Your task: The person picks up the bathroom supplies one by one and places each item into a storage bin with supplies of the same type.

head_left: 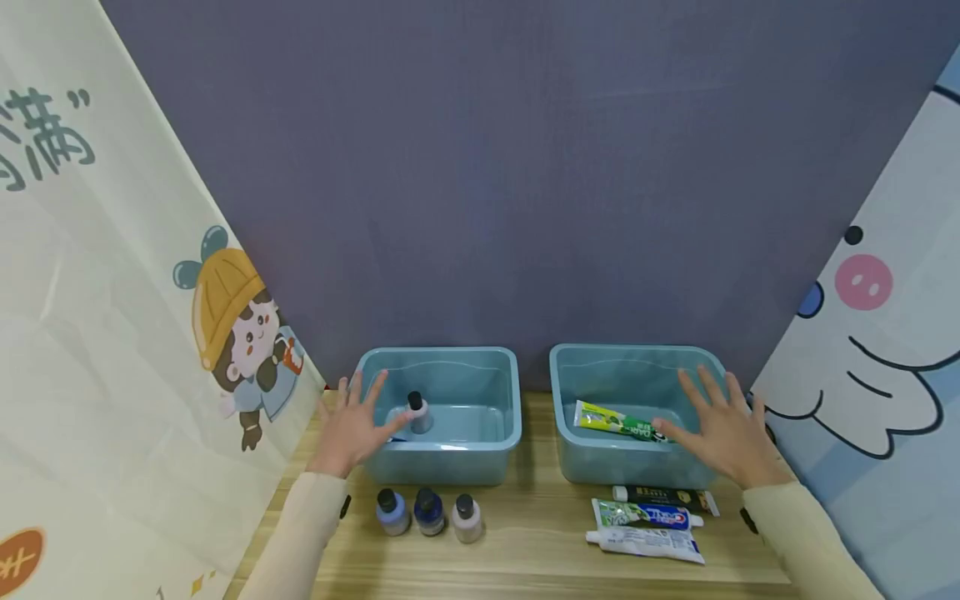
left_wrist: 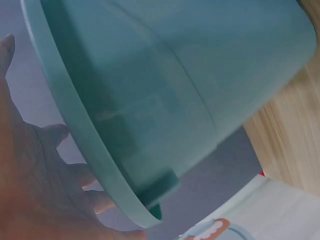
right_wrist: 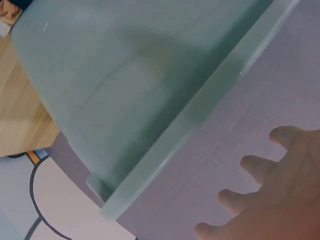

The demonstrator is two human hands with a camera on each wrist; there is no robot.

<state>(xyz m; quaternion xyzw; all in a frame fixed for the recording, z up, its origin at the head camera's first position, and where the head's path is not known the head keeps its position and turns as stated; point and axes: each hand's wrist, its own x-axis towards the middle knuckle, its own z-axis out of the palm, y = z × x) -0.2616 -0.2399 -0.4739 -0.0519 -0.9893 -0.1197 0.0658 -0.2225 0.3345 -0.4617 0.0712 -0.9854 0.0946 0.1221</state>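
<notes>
My left hand [head_left: 352, 429] is spread over the left rim of the left blue bin [head_left: 450, 462], holding nothing. Inside that bin stands a pale bottle with a black cap [head_left: 420, 414]; a dark item beside it is mostly hidden. Fingers spread, my right hand [head_left: 727, 433] hovers at the right side of the right blue bin [head_left: 630, 462]. A yellow-green toothpaste tube [head_left: 611, 419] lies in this bin, its right end partly behind my thumb. Both wrist views show the bin walls close up, with the left hand [left_wrist: 45, 170] and right hand [right_wrist: 280, 185] at the rims.
On the wooden table [head_left: 540, 542], a light blue bottle [head_left: 393, 515], a dark blue bottle [head_left: 430, 515] and a whitish bottle [head_left: 467, 521] stand before the left bin. A black toothpaste tube [head_left: 663, 498], a blue-green tube [head_left: 645, 515] and a white tube [head_left: 648, 543] lie before the right one.
</notes>
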